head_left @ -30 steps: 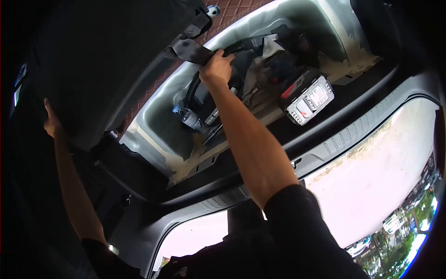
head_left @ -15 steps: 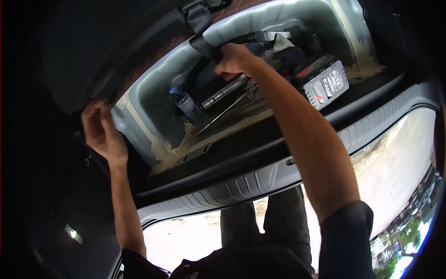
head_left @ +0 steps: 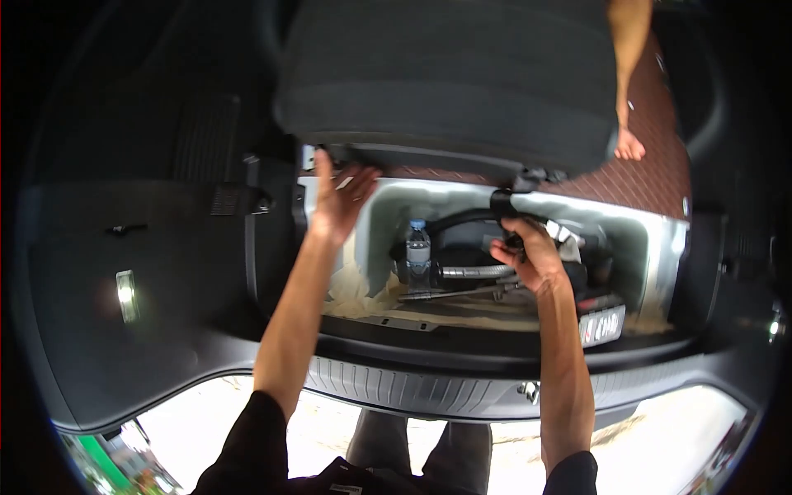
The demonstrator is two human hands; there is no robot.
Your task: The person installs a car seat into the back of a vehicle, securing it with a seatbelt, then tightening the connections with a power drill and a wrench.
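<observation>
My left hand (head_left: pixel 340 205) is open, fingers spread, at the left rim of the storage well, just below the lower edge of a dark seat back (head_left: pixel 445 82). The fingers of my right hand (head_left: pixel 538 252) are curled round the lower end of a black strap (head_left: pixel 501 203), which hangs from under the seat over the well's far wall. Below and left of this hand stands a clear water bottle (head_left: pixel 418 247) with a blue cap. A silver ribbed bar (head_left: pixel 474 271) and a thin metal rod (head_left: pixel 450 294) lie beside it.
A grey, labelled case (head_left: pixel 602 323) sits at the well's right. Brown quilted lining (head_left: pixel 635 177) lies behind, where another person's limb (head_left: pixel 629 91) reaches down. The ribbed bumper sill (head_left: pixel 429 386) runs along the near side, and a lit lamp (head_left: pixel 125 295) is in the left trim.
The view has swung level, bringing the seat back and another person's limb into sight. My right hand stays on the strap. My left hand now shows at the well's left rim, with fingers more spread.
</observation>
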